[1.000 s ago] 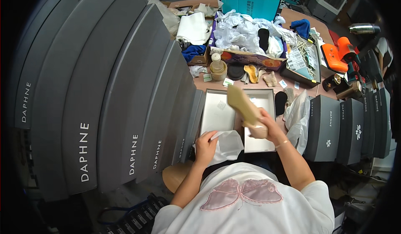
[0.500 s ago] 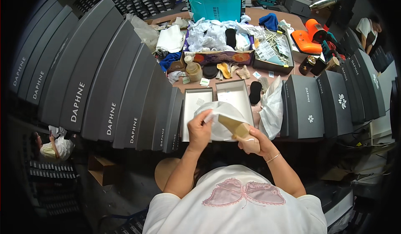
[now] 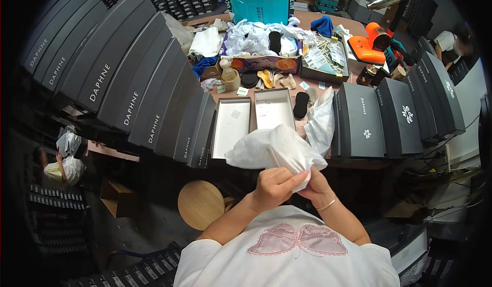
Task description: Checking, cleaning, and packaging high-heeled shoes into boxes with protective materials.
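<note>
The left hand [image 3: 277, 187] is clamped on the gathered end of the bag [image 3: 269, 148], and the right hand [image 3: 316, 188] grips the same end just beside it, its fingertips partly hidden by the film. The bag lies directly ahead of both hands, its body spreading forward and to the left of them. Its long axis slants, the bunched end toward the person, the broad end pointing ahead-left over the table's near edge. What it holds cannot be told.

Beyond the bag, ahead-left of the left hand, stands the left tray [image 3: 231, 130]; the right tray [image 3: 274, 113] lies straight ahead. Ahead-right of the right hand are a second bag [image 3: 321, 123] and a black pad [image 3: 301, 105]. Grey boxes on the left [image 3: 141, 97] and grey boxes on the right [image 3: 366, 120] hem the space ahead. A stool [image 3: 201, 205] stands left of the left forearm, with floor showing around it.
</note>
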`<move>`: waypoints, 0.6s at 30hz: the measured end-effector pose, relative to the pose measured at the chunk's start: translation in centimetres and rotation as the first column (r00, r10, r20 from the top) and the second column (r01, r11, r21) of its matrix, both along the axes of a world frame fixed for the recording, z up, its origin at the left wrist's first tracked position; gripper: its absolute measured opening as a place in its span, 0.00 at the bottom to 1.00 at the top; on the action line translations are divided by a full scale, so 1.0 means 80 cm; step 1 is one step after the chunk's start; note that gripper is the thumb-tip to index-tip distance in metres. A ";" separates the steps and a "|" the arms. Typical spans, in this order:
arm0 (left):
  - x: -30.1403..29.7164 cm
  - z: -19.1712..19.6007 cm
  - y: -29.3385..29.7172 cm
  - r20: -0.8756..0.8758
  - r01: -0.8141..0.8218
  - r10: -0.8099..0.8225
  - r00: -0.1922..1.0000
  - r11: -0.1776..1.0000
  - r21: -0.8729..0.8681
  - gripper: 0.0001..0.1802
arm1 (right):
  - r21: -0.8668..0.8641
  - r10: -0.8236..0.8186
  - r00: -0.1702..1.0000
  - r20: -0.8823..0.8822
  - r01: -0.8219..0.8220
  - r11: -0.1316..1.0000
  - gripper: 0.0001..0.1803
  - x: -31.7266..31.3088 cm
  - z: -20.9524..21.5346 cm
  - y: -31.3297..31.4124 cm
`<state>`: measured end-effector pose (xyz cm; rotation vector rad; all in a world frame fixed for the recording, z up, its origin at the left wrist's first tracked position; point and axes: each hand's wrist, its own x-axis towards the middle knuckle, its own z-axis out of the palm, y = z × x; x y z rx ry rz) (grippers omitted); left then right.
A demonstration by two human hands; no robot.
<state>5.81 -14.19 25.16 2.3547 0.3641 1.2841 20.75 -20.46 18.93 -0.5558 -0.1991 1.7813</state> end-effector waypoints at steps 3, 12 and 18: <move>0.015 0.001 -0.004 0.048 0.097 -0.100 0.994 0.994 0.051 0.29 | 0.142 -0.247 0.968 0.051 0.237 0.961 0.31 -0.020 -0.027 0.028; -0.005 -0.074 -0.036 -0.172 0.400 -0.425 0.889 0.902 -0.163 0.27 | 0.403 -0.408 0.121 0.905 0.064 0.913 0.30 -0.022 -0.077 0.094; -0.071 -0.086 0.059 0.192 0.152 0.297 0.935 0.152 -0.977 0.36 | 0.361 -0.365 0.064 0.929 0.061 0.930 0.29 -0.052 -0.068 0.129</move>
